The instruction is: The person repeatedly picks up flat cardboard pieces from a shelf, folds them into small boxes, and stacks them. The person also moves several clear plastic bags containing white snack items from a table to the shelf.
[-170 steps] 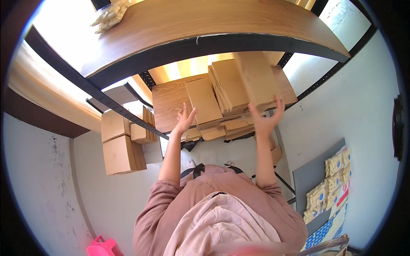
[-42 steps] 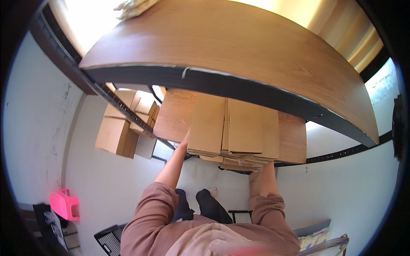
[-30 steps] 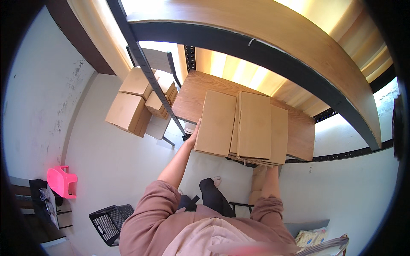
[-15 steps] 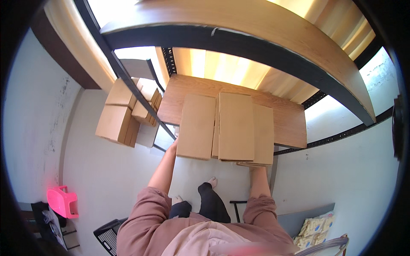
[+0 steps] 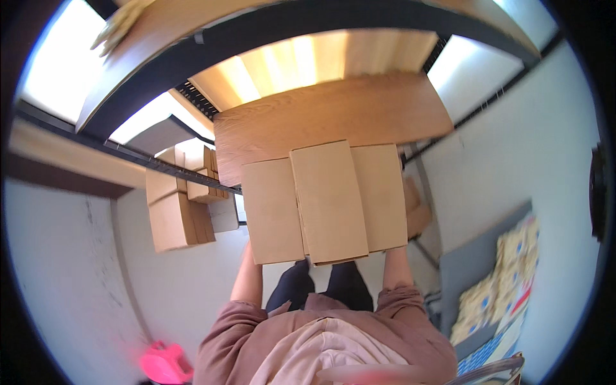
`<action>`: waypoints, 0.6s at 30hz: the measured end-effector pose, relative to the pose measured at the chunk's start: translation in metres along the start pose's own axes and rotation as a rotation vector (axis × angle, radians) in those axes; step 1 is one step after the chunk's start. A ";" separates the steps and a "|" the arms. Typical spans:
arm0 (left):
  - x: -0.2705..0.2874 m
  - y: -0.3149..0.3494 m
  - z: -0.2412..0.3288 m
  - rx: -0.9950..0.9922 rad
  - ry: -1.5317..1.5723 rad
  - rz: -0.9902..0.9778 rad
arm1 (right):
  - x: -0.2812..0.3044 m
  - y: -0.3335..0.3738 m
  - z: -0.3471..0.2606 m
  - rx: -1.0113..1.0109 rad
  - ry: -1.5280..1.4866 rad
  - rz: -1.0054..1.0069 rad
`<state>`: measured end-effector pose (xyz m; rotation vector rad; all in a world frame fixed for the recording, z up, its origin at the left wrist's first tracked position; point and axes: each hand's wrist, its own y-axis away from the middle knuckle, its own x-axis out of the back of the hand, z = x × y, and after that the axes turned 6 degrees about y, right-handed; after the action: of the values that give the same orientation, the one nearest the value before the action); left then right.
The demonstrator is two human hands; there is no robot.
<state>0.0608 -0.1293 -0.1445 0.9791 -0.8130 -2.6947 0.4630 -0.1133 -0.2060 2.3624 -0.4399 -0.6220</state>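
Side by side in front of my body are three brown cardboard pieces, flat-topped like folded boxes: a left cardboard box (image 5: 274,215), a middle cardboard box (image 5: 329,205) lying over the edges of the others, and a right cardboard box (image 5: 380,199). My left forearm (image 5: 247,276) reaches up to the near left corner of this group, my right forearm (image 5: 398,268) to the near right corner. Both hands are hidden beneath the cardboard, which they hold up from below. Its far edges overlap the front of a wooden shelf board (image 5: 327,109).
A black-edged upper shelf (image 5: 308,19) crosses above. More cardboard boxes (image 5: 173,221) stand at the left, and another carton (image 5: 418,215) is low on the right. A pink plastic stool (image 5: 165,364) sits lower left; patterned packages (image 5: 497,289) lie lower right.
The view has turned, and more of the wooden board shows beyond the cardboard. The held boxes are nearer my body, spread more evenly. My feet no longer show.
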 end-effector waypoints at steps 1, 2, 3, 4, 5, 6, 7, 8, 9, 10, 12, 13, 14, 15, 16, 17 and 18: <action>0.008 0.007 -0.002 0.024 -0.013 0.001 | 0.005 0.013 0.019 -0.004 -0.020 0.038; 0.020 0.019 -0.003 0.028 -0.020 0.009 | 0.007 0.026 0.038 -0.015 -0.026 0.059; 0.022 0.017 -0.003 0.068 -0.044 -0.010 | 0.016 0.044 0.060 -0.016 -0.062 0.116; 0.027 0.018 -0.005 0.095 -0.054 -0.013 | 0.020 0.060 0.081 -0.030 -0.082 0.152; 0.033 0.023 -0.008 0.112 -0.067 -0.009 | 0.025 0.072 0.101 -0.055 -0.094 0.172; 0.038 0.026 -0.012 0.130 -0.073 0.001 | 0.031 0.087 0.121 -0.079 -0.104 0.196; 0.043 0.031 -0.015 0.137 -0.079 0.006 | 0.033 0.098 0.138 -0.100 -0.108 0.210; 0.044 0.026 -0.018 0.165 -0.100 -0.004 | 0.038 0.108 0.156 -0.118 -0.130 0.245; 0.045 0.022 -0.026 0.198 -0.115 -0.004 | 0.043 0.118 0.173 -0.138 -0.148 0.277; 0.052 0.028 -0.030 0.199 -0.112 0.017 | 0.046 0.126 0.185 -0.163 -0.138 0.281; 0.057 0.017 -0.049 0.242 -0.123 0.025 | 0.058 0.135 0.209 -0.187 -0.147 0.322; 0.059 0.007 -0.060 0.272 -0.138 0.020 | 0.066 0.138 0.220 -0.195 -0.154 0.350; 0.066 0.004 -0.071 0.278 -0.134 0.034 | 0.072 0.138 0.229 -0.211 -0.145 0.352; 0.074 0.004 -0.082 0.285 -0.126 0.059 | 0.081 0.136 0.236 -0.223 -0.124 0.353; 0.082 -0.003 -0.092 0.282 -0.120 0.071 | 0.089 0.131 0.242 -0.230 -0.105 0.350; 0.087 -0.015 -0.103 0.287 -0.120 0.071 | 0.095 0.121 0.248 -0.226 -0.095 0.357; 0.093 -0.025 -0.116 0.295 -0.112 0.079 | 0.103 0.112 0.254 -0.226 -0.084 0.360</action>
<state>0.0631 -0.1890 -0.2824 0.8334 -1.2718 -2.6299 0.3964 -0.3705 -0.3366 1.9837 -0.7695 -0.5686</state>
